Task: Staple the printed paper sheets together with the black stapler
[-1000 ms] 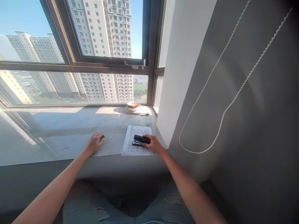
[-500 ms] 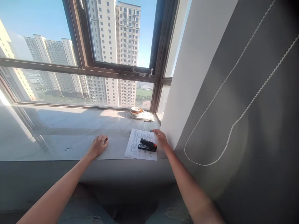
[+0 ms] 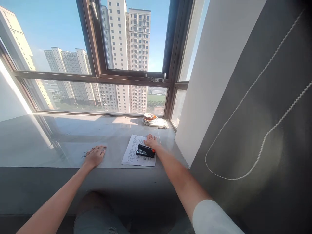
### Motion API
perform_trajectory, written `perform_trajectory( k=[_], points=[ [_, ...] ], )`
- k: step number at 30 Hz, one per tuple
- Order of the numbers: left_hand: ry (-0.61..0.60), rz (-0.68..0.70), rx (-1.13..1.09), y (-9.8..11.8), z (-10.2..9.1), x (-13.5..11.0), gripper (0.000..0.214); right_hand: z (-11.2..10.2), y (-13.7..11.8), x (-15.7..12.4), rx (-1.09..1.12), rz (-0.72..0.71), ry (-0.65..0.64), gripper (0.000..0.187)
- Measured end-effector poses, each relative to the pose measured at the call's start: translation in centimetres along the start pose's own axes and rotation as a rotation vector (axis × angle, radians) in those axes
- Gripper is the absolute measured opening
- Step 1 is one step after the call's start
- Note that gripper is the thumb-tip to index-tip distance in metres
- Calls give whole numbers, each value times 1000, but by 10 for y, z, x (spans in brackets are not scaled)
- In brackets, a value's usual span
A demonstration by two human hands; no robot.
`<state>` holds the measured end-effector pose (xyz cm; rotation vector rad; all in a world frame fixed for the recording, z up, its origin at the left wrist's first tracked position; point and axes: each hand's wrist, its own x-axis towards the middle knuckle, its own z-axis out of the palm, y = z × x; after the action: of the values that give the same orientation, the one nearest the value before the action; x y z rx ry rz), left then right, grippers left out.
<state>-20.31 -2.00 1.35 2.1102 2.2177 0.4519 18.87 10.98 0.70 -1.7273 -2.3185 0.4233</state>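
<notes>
My left hand [image 3: 94,156] lies flat on the pale window ledge with its fingers stretched forward, holding nothing. Small dark bits or marks [image 3: 84,155], too small to name, show just beside it. To the right, printed sheets of paper [image 3: 128,157] rest near the ledge's front edge. A black stapler [image 3: 145,152] with an orange-red patch lies on top of them. My right hand [image 3: 151,141] is laid over the sheets' upper right part, just beyond the stapler, fingers extended. Its wrist passes close to the stapler's right end.
A stack of plates or round dishes [image 3: 150,120] stands at the back near the window corner, with small dark items [image 3: 162,127] beside it. A white wall [image 3: 195,130] bounds the ledge on the right. A beaded cord [image 3: 231,178] hangs before the grey wall.
My right hand has moved left from the sheets' right edge onto them. The sheets and stapler have shifted left along the ledge. My left hand has moved left and flattened out. The view has shifted.
</notes>
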Motion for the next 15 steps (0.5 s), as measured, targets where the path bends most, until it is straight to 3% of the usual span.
perform_trajectory(
  k=[8,11,15],
  points=[
    [111,-99,-123,0,0,3,46,34,-120,52,-40,-201,-90,67],
    [133,-122,-110,-3,1,4,42,42,-142,62,-47,-257,-89,65],
    [182,-109,-114,-1,2,3,35,44,-147,58,-99,-361,-2,60]
  ],
)
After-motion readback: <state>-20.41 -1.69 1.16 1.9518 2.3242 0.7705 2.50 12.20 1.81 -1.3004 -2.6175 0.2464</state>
